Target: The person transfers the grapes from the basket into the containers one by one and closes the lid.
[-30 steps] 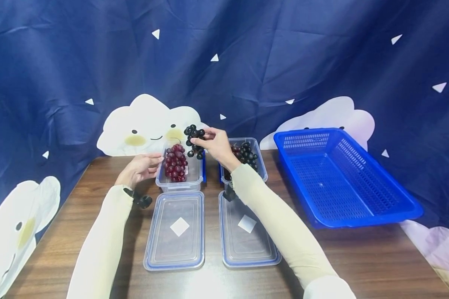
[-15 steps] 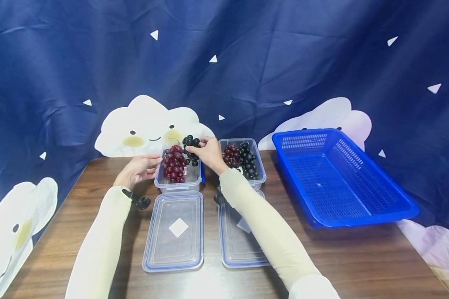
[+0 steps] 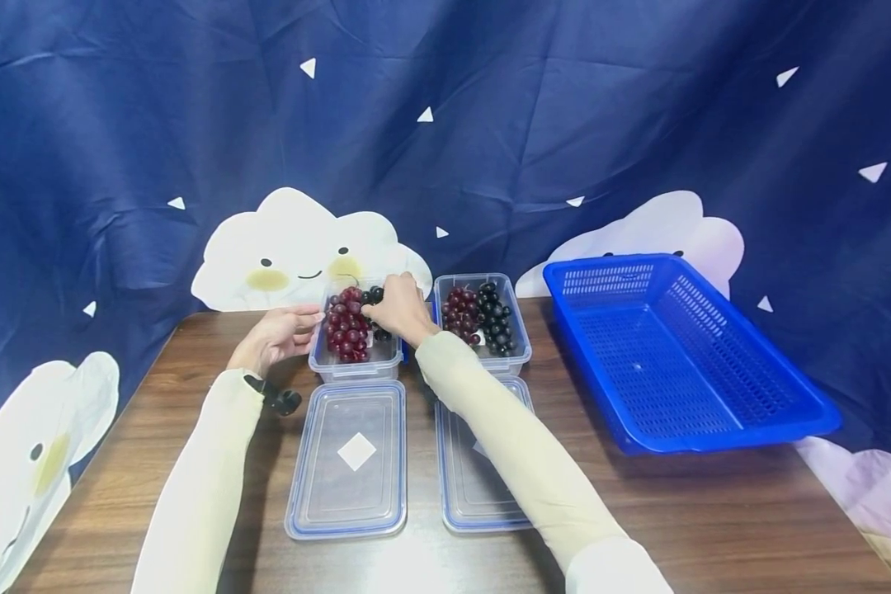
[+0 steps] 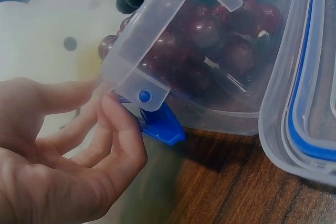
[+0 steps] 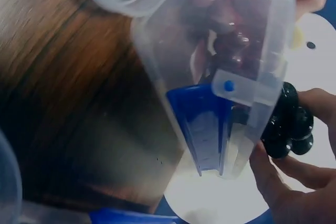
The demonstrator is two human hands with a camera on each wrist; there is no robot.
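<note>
At the left clear plastic container (image 3: 352,370), my left hand (image 3: 273,337) holds the left side near the rim, its fingers (image 4: 118,111) beside a blue latch (image 4: 163,124). A bunch of red grapes (image 3: 347,330) lies inside that container, along the left. My right hand (image 3: 403,307) grips a bunch of black grapes (image 5: 287,124) at the container's right part, beside the red ones. The hand covers much of the black bunch in the head view. To the right, a second clear container (image 3: 521,346) holds red grapes (image 3: 460,315) and black grapes (image 3: 496,322).
Two clear lids with blue seals, a left lid (image 3: 349,487) and a right lid (image 3: 483,495), lie in front of the containers. My right sleeve (image 3: 520,454) crosses the right lid. A blue perforated basket (image 3: 624,388) stands at the right of the wooden table (image 3: 661,520).
My right hand has moved left and down with the black grapes, from above to into the left container. The right container's grapes are now uncovered. My left hand stays at the container's side.
</note>
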